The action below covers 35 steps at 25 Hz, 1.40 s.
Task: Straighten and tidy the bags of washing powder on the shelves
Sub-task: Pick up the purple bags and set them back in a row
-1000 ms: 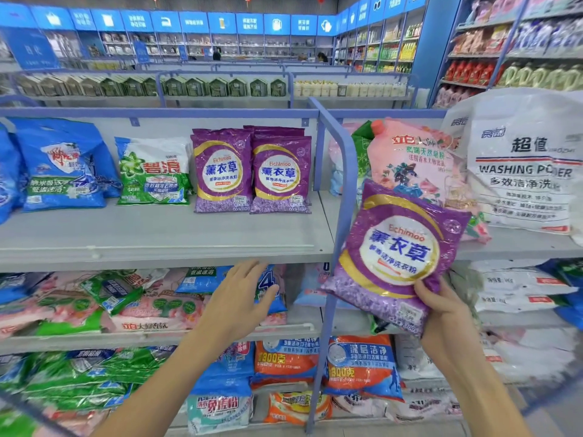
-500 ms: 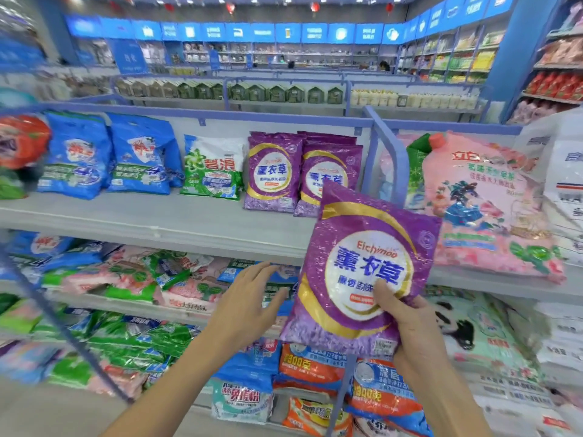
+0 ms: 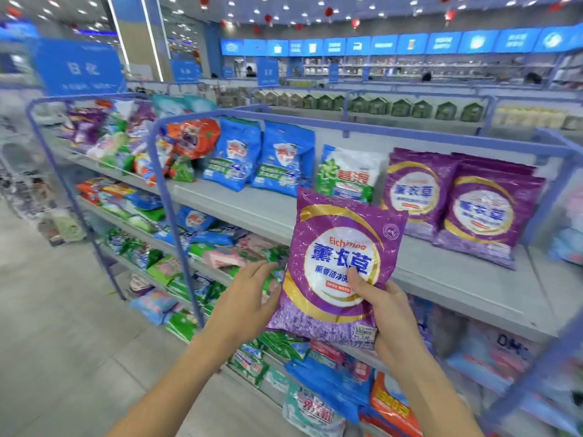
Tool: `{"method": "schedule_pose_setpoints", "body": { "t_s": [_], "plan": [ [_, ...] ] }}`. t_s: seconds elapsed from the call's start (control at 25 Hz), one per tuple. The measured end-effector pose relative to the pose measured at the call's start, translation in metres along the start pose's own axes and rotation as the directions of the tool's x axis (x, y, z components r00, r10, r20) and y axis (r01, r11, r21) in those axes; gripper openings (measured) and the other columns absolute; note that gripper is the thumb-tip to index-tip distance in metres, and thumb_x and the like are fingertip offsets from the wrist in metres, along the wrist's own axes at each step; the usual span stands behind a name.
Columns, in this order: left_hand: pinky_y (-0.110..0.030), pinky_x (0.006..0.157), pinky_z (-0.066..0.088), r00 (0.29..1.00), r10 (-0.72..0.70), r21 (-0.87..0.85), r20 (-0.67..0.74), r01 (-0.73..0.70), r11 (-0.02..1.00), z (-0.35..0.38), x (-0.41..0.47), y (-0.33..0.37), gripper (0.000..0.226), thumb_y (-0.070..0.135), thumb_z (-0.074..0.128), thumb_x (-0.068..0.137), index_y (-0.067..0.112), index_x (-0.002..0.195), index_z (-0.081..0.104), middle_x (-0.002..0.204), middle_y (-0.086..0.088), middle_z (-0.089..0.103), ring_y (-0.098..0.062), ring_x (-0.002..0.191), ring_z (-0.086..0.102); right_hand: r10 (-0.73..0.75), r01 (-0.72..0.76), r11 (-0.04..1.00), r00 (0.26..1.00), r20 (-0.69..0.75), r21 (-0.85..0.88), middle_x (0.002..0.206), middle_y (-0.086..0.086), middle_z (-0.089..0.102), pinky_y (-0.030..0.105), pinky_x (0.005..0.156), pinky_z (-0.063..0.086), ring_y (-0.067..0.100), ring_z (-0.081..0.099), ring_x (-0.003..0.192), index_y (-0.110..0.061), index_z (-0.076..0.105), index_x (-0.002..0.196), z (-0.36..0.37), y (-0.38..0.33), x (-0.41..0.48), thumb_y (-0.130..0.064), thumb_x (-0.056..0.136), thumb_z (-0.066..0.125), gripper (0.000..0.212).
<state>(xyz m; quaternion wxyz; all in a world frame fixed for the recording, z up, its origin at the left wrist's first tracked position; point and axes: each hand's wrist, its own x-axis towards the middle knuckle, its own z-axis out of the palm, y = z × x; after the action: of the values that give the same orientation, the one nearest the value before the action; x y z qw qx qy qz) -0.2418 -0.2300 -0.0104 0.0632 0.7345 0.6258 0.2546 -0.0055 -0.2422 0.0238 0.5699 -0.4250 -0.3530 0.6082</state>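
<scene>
The grey top shelf (image 3: 252, 212) carries two upright purple lavender bags (image 3: 457, 203) at two o'clock. Centre frame, a matching purple washing-powder bag (image 3: 340, 266) is held upright, off the shelf. The right hand (image 3: 388, 313) has its grip clamped on the bag's lower right corner; the left hand (image 3: 243, 304), fingers apart, touches its lower left edge.

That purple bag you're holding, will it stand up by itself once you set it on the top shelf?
Probably only leaning: the purple bag looks soft and crinkled, and the matching purple bags on the top shelf tilt backward. Glossy film may slide. The right hand pinches its lower corner.

The held purple bag (image 3: 339, 266) reads "Eichimoo" above large blue Chinese characters.
</scene>
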Motion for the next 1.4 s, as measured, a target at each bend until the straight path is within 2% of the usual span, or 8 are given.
{"method": "schedule_pose_setpoints", "body": {
  "t_s": [0.12, 0.28, 0.6, 0.72, 0.84, 0.92, 1.08, 1.4],
  "plan": [
    [-0.037, 0.115, 0.039, 0.996, -0.051, 0.024, -0.076, 0.053, 0.998, -0.033, 0.000, -0.057, 0.076, 0.067, 0.028, 0.093, 0.018, 0.148, 0.048, 0.150, 0.003, 0.051, -0.017, 0.139, 0.046, 0.023, -0.022, 1.000, 0.997, 0.071, -0.021, 0.103, 0.008, 0.079, 0.042, 0.086, 0.058, 0.026, 0.077, 0.094, -0.011, 0.073, 0.111, 0.059, 0.021, 0.021, -0.016, 0.084, 0.077, 0.028],
    [-0.033, 0.114, 0.035, 0.986, -0.124, 0.052, -0.110, 0.130, 0.990, -0.069, 0.000, -0.139, 0.059, 0.052, 0.048, 0.102, 0.016, 0.149, 0.047, 0.148, 0.000, 0.052, -0.022, 0.138, 0.044, 0.024, -0.020, 0.999, 0.994, 0.107, -0.038, 0.100, 0.011, 0.079, 0.040, 0.082, 0.059, 0.027, 0.077, 0.089, -0.009, 0.073, 0.108, 0.134, 0.049, 0.048, -0.014, 0.079, 0.079, 0.030],
    [-0.036, 0.118, 0.034, 0.945, -0.260, 0.086, -0.197, 0.281, 0.956, -0.131, 0.003, -0.283, 0.067, 0.058, 0.045, 0.100, 0.016, 0.151, 0.046, 0.153, -0.001, 0.050, -0.021, 0.143, 0.041, 0.040, -0.033, 0.999, 0.983, 0.179, -0.040, 0.099, 0.011, 0.079, 0.049, 0.094, 0.056, 0.029, 0.077, 0.089, -0.010, 0.073, 0.108, 0.281, 0.101, 0.101, -0.019, 0.071, 0.081, 0.039],
    [-0.035, 0.117, 0.036, 0.924, -0.309, 0.057, -0.226, 0.329, 0.943, -0.150, 0.021, -0.332, 0.070, 0.062, 0.040, 0.098, 0.018, 0.153, 0.044, 0.154, 0.000, 0.048, -0.020, 0.143, 0.040, 0.050, -0.036, 0.998, 0.970, 0.240, -0.059, 0.101, 0.013, 0.079, 0.052, 0.096, 0.055, 0.031, 0.077, 0.093, -0.011, 0.074, 0.109, 0.339, 0.113, 0.134, -0.017, 0.077, 0.081, 0.033],
    [-0.035, 0.118, 0.035, 0.912, -0.325, 0.046, -0.252, 0.347, 0.937, -0.167, 0.050, -0.385, 0.076, 0.067, 0.034, 0.096, 0.019, 0.153, 0.043, 0.156, 0.000, 0.047, -0.019, 0.145, 0.039, 0.034, -0.021, 0.998, 0.970, 0.242, -0.054, 0.096, 0.011, 0.080, 0.045, 0.090, 0.057, 0.027, 0.078, 0.087, -0.011, 0.074, 0.108, 0.390, 0.127, 0.171, -0.014, 0.086, 0.076, 0.022],
    [-0.035, 0.118, 0.034, 0.906, -0.338, 0.037, -0.254, 0.358, 0.933, -0.176, 0.075, -0.422, 0.069, 0.060, 0.040, 0.100, 0.016, 0.153, 0.044, 0.155, -0.003, 0.048, -0.021, 0.145, 0.040, 0.031, -0.019, 0.999, 0.970, 0.240, -0.049, 0.097, 0.010, 0.080, 0.042, 0.087, 0.057, 0.026, 0.078, 0.088, -0.012, 0.073, 0.109, 0.418, 0.139, 0.197, -0.016, 0.088, 0.074, 0.021],
    [-0.038, 0.115, 0.038, 0.902, -0.349, 0.056, -0.253, 0.374, 0.926, -0.193, 0.132, -0.486, 0.067, 0.060, 0.042, 0.100, 0.019, 0.152, 0.043, 0.154, 0.000, 0.048, -0.020, 0.143, 0.041, 0.030, -0.017, 0.998, 0.969, 0.244, -0.056, 0.101, 0.012, 0.079, 0.043, 0.088, 0.057, 0.029, 0.077, 0.091, -0.011, 0.072, 0.111, 0.477, 0.153, 0.255, -0.017, 0.089, 0.073, 0.023],
    [-0.039, 0.112, 0.040, 0.914, -0.351, -0.008, -0.201, 0.357, 0.934, -0.233, 0.260, -0.588, 0.063, 0.057, 0.044, 0.101, 0.020, 0.152, 0.043, 0.154, 0.001, 0.048, -0.020, 0.139, 0.047, -0.033, 0.071, 0.982, 0.976, 0.216, -0.173, 0.091, 0.004, 0.080, 0.030, 0.064, 0.058, 0.021, 0.078, 0.080, -0.014, 0.073, 0.100, 0.574, 0.172, 0.327, -0.018, 0.091, 0.072, 0.010]
  ]
}}
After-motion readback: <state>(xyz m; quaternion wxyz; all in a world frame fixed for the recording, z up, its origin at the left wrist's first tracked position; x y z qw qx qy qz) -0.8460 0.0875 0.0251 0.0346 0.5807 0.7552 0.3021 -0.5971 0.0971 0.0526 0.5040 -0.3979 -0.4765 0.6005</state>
